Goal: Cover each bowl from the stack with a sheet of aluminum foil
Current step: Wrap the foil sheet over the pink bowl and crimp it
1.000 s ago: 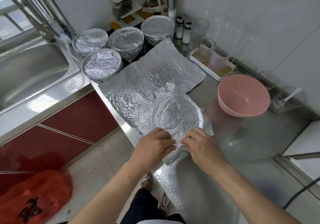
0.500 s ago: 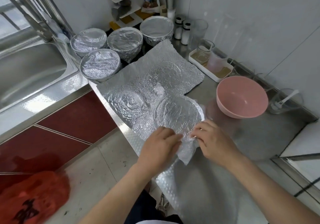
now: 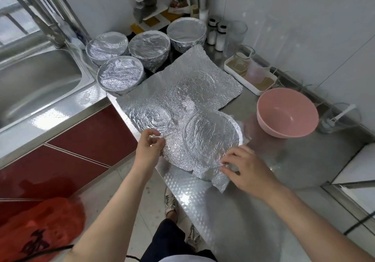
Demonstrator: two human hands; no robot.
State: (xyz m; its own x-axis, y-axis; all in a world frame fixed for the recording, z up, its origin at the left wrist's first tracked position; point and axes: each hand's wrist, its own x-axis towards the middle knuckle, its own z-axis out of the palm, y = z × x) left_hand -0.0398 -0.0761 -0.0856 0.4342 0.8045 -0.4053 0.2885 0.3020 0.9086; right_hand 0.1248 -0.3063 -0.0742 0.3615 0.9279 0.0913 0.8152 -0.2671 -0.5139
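One head-worn wide-angle view looks steeply down, close over the counter [image 3: 263, 211].

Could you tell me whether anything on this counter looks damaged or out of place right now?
The foil sheet pinched by the left hand and right hand is heavily wrinkled, carries a round rim-like imprint, and its near corner is crumpled. The pink bowl stands uncovered.
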